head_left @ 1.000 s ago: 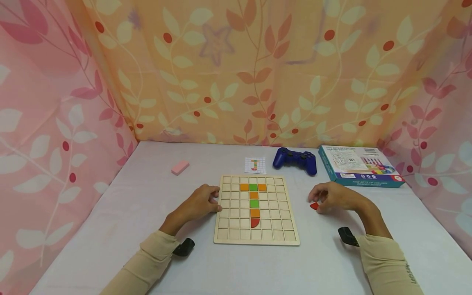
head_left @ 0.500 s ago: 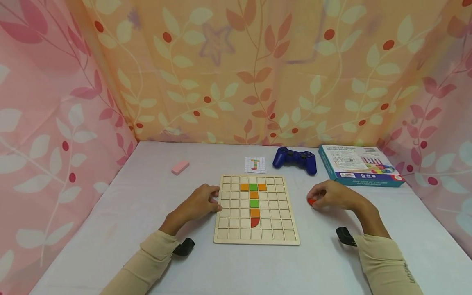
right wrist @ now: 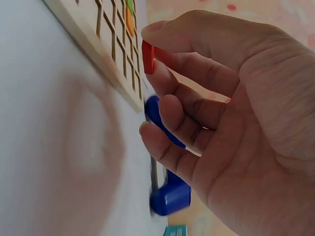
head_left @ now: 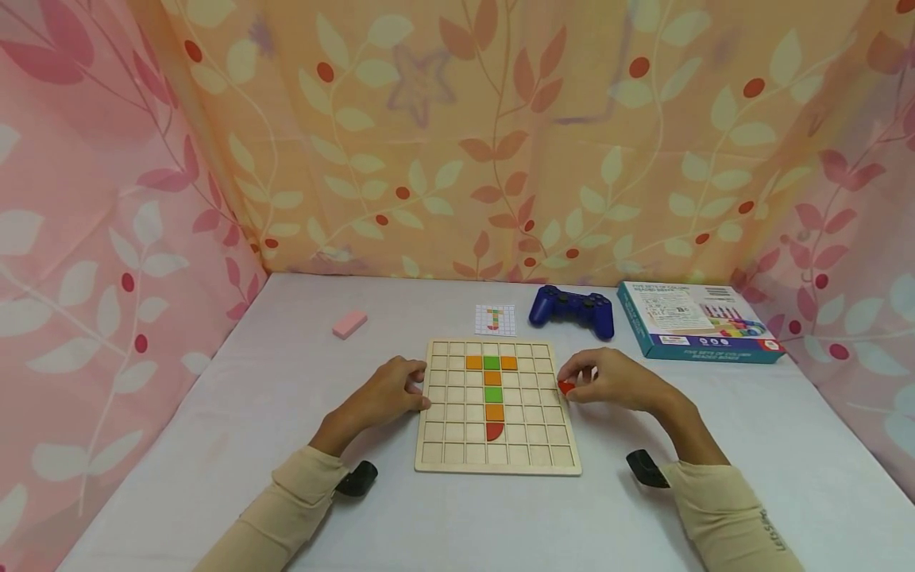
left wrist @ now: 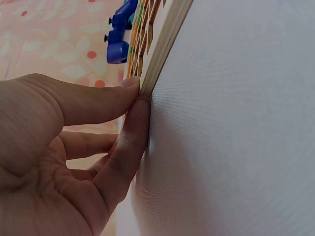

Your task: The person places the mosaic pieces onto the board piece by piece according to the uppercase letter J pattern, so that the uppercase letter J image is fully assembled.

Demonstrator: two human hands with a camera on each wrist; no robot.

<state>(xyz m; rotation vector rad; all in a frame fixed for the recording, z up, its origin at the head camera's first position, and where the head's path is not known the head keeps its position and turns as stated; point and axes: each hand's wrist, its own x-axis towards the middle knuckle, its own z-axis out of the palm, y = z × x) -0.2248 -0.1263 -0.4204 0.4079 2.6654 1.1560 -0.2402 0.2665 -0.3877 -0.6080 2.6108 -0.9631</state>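
Note:
A pale wooden grid board (head_left: 457, 456) lies on the white tabletop. Orange and green square tiles form a T on it, with a red quarter-round tile (head_left: 494, 431) at the foot of the stem. My left hand (head_left: 386, 393) holds the board's left side; in the left wrist view its thumb and a finger pinch the board's edge (left wrist: 165, 44). At the right edge, my right hand (head_left: 618, 381) pinches another red tile (right wrist: 147, 57) between thumb and fingers, overlapping the board's border in the head view. The right wrist view shows that tile edge-on, its other fingers loosely curled.
Behind the board lies a small pattern card (head_left: 495, 320) with a similar coloured T. A blue game controller (head_left: 572, 311) and a flat boxed set (head_left: 700, 322) stand at the back right. A pink block (head_left: 349, 324) sits at the back left.
My right hand has picked up the red tile from the table at right and carried it left to the board's right edge. The left hand and the board have stayed put.

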